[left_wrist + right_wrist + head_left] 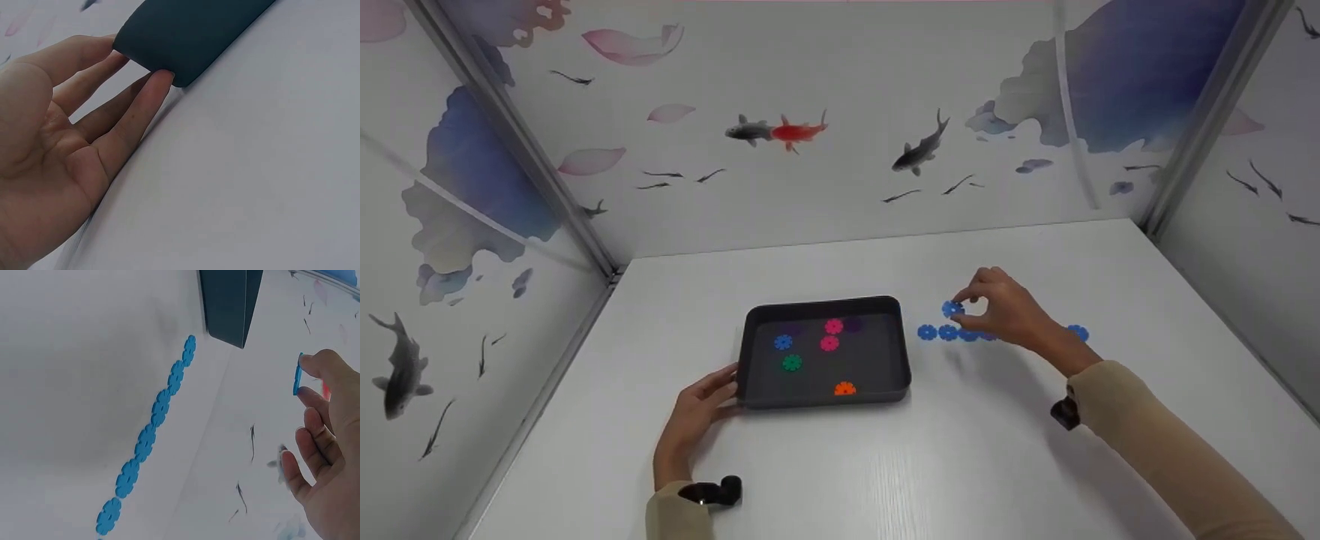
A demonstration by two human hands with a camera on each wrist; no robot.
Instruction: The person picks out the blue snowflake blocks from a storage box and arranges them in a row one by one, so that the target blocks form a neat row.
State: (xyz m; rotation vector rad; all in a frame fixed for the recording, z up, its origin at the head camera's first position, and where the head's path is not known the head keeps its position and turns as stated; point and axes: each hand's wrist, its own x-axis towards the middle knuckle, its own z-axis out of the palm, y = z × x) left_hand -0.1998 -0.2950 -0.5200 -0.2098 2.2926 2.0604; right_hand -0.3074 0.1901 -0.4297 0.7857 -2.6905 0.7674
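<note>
My right hand (1009,307) pinches a blue snowflake disc (952,308) between thumb and index finger, held above the table. In the right wrist view the disc (298,374) shows edge-on, and the other fingers are loosely bent. Below it, a row of blue snowflake discs (145,442) lies on the table, running away from the tray; my forearm covers part of it in the head view. My left hand (697,412) touches the left end of the dark tray (877,367). In the left wrist view its extended fingertips rest against the tray wall (174,39).
Inside the tray lie a blue disc (783,342), a green disc (792,363), two pink ones, an orange disc (845,388) and dark purple ones near the back wall. White panels printed with fish (799,133) enclose the white table (840,472) at the back and sides.
</note>
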